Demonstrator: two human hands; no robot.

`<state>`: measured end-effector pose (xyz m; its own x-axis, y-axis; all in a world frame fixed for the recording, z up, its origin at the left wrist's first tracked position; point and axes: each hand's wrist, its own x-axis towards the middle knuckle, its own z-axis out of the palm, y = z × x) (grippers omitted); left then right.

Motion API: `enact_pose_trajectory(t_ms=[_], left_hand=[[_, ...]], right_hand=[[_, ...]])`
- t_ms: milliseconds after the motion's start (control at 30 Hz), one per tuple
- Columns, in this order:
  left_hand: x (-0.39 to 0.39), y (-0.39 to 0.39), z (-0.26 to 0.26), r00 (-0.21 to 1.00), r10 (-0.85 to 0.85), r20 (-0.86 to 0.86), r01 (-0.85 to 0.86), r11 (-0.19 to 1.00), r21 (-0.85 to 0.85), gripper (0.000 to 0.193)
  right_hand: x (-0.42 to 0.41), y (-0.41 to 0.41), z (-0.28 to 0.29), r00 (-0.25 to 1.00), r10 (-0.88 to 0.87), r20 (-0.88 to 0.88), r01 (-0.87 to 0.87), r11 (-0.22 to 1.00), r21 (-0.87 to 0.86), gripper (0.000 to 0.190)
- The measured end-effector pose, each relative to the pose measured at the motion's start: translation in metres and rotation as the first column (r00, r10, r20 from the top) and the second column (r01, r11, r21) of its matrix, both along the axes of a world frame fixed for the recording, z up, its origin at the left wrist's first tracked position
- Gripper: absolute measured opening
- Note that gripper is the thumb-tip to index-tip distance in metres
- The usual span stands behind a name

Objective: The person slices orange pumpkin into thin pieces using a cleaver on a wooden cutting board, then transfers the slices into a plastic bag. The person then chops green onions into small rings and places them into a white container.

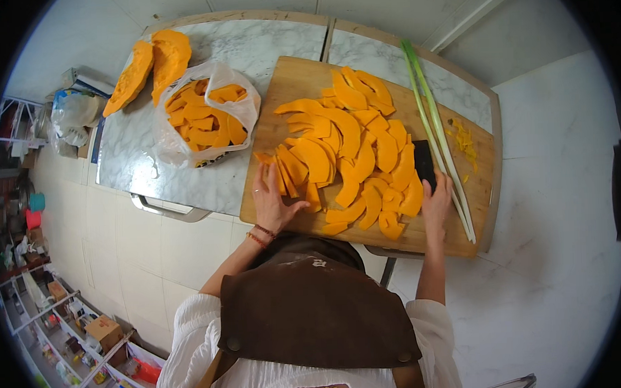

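Observation:
Many orange pumpkin slices [314, 158] lie heaped across a wooden cutting board [266, 103]. My left hand [270, 200] is at the left side of the heap, fingertips against the slices there and thumb spread out. My right hand [437, 205], at the heap's right side, grips a flat black rectangular tool [423, 162] that looks like a cleaver; its handle is hidden by the hand. Two long scallion stalks [436, 112] lie on the board just beyond that hand. Small yellow-orange scraps [463, 142] sit near the board's right edge.
Left of the board, a white plastic bag [245, 86] holds more pumpkin slices. Two large pumpkin pieces [170, 58] rest behind it on the marble-patterned counter [129, 154]. A metal handle [170, 211] juts from the counter's front. Shelves [80, 345] with goods stand at lower left.

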<state>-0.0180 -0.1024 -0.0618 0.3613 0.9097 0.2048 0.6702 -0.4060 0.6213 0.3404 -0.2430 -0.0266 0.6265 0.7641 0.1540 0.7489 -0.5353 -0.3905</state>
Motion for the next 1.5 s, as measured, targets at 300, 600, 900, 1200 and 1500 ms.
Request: enact_pose_trajectory(t_ms=[300, 600, 900, 1200, 1500], left_hand=[[0.039, 0.04, -0.003, 0.945, 0.185, 0.271, -0.048, 0.895, -0.443, 0.108], [0.126, 0.057, 0.008, 0.888, 0.213, 0.406, 0.062, 0.821, -0.567, 0.115], [0.159, 0.057, 0.015, 0.931, 0.083, 0.356, 0.097, 0.883, -0.46, 0.096], [0.117, 0.068, 0.003, 0.968, 0.023, 0.251, 0.103, 0.873, -0.477, 0.083], [0.132, 0.07, 0.009, 0.93, -0.066, 0.361, 0.288, 0.742, -0.605, 0.062]], right_hand=[[-0.015, 0.084, 0.004, 0.658, -0.059, -0.751, 0.049, 0.998, -0.036, 0.083], [-0.056, 0.123, 0.008, 0.315, 0.074, -0.946, 0.151, 0.98, 0.127, 0.098], [-0.094, 0.133, 0.004, 0.224, 0.018, -0.974, 0.358, 0.928, 0.1, 0.089], [-0.075, 0.123, -0.008, 0.131, -0.033, -0.991, 0.41, 0.912, 0.024, 0.081], [-0.094, 0.138, -0.006, 0.002, -0.019, -1.0, 0.508, 0.862, -0.015, 0.065]])
